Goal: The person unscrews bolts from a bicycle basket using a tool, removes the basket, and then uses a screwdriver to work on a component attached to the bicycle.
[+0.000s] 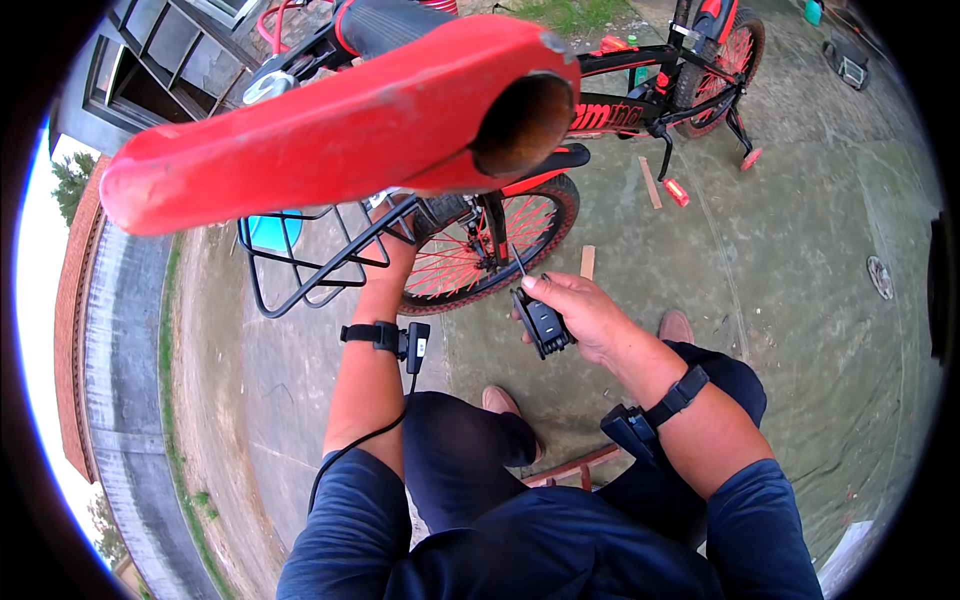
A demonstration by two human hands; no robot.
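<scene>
My right hand [580,312] is closed around a black folding hex key set [543,325], with one thin metal key [518,262] sticking up toward the bicycle's front wheel [490,245]. Behind the black wire carrier [318,268], my left hand [393,245] reaches up by the front of the bicycle. Its fingers are hidden by the carrier and a large red handlebar end [330,140], which looms close with a rusty hollow opening. The bicycle is black and red, with red spokes.
A blue basin [273,231] sits behind the carrier. On the concrete lie a small red object [677,192], two wooden strips [650,183] and a round metal disc [880,277]. A reddish wooden stool [575,466] is partly visible beneath me. The bicycle's rear wheel [725,75] stands at the far right.
</scene>
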